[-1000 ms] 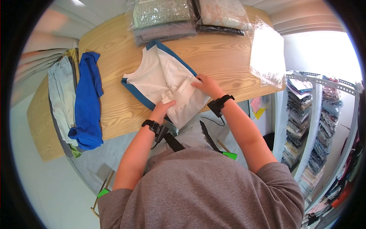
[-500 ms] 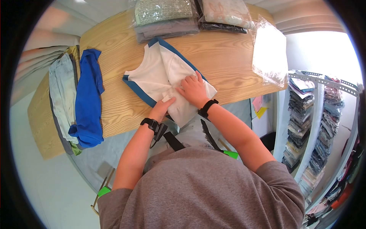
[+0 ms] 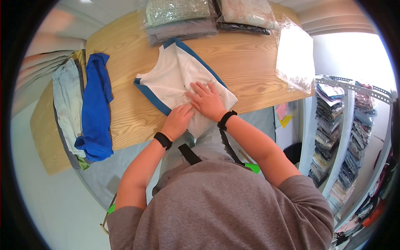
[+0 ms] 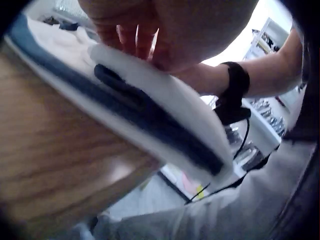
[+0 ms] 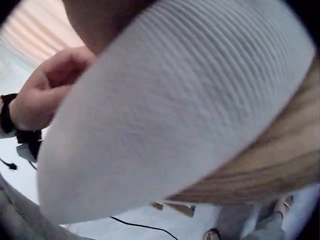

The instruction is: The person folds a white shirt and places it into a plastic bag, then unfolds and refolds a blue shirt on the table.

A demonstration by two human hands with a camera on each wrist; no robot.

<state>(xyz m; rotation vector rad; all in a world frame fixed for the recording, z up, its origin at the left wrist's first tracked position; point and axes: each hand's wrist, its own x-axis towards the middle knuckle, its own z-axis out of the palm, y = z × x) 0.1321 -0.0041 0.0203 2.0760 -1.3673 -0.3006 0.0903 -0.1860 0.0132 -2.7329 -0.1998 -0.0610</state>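
Now that the left hand [image 3: 178, 121] has brought its fingers in beside the right hand [image 3: 207, 101], which is spread flat, the white garment's [image 3: 162, 77] fold is probably getting smoothed down. It overhangs the table's [image 3: 125, 110] near edge; can't tell if the left is pinching tho.

Garment: white knit [image 5: 135, 130], filling most of the frame; parallel ribbing across its upper right, plain below.
Right hand: dark, blurred [image 5: 100, 22], against the garment at top; fingers not discernible.
Left hand: beyond the garment's left edge [image 5: 42, 97], fingers bent, tips hidden; black wristband [image 5: 6, 114].
Table: wood grain [image 5: 280, 150], right, under the garment.
Floor: pale [image 5: 195, 225], black cable [image 5: 142, 226] lying across.
Curtain: pinkish folds [image 5: 42, 25], upper left.
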